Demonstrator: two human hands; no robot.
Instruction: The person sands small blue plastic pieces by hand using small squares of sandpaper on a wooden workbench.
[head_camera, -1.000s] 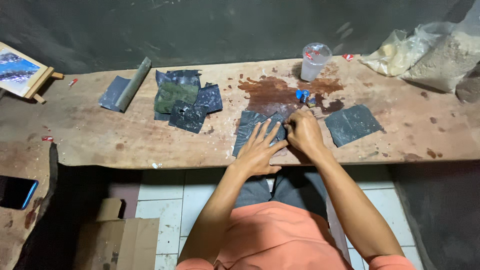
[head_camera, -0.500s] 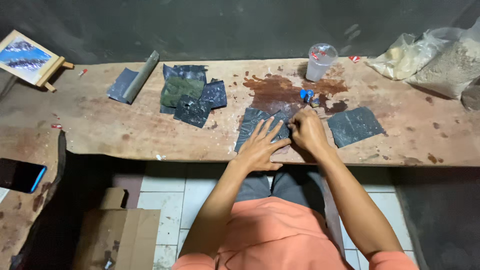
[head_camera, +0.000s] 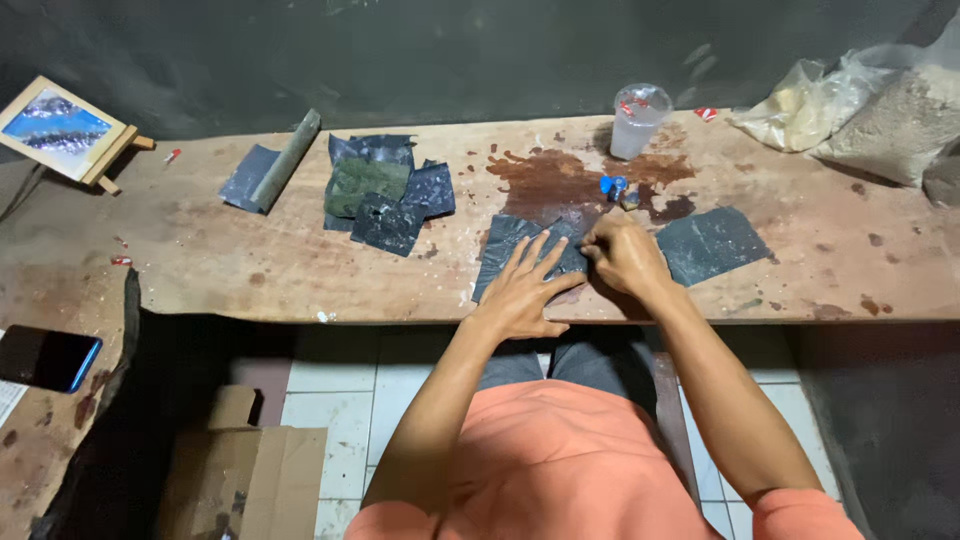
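The left hand (head_camera: 522, 290) is laid flat, fingers spread wide, on a dark sheet (head_camera: 515, 250) at the near edge of the table (head_camera: 250, 270). The right hand (head_camera: 625, 258) is curled narrow just beside it, fingertips pressed to the sheet's right edge; whether anything small is pinched there cannot be told. The sheet is pinned under the left palm and touched by both hands.

Just beyond the right hand, a small blue piece (head_camera: 610, 186) is seen on a brown wet stain (head_camera: 560, 180), with a clear plastic cup (head_camera: 636, 120) behind it. A second dark sheet (head_camera: 712, 243) lies right of the right hand. To the left, well apart, a pile of dark sheets (head_camera: 385, 190) and a grey roll (head_camera: 285, 160) are set. Bags (head_camera: 860, 110) of pale powder are at the far right, a framed picture (head_camera: 62, 130) at the far left, a phone (head_camera: 45, 357) on a side ledge.
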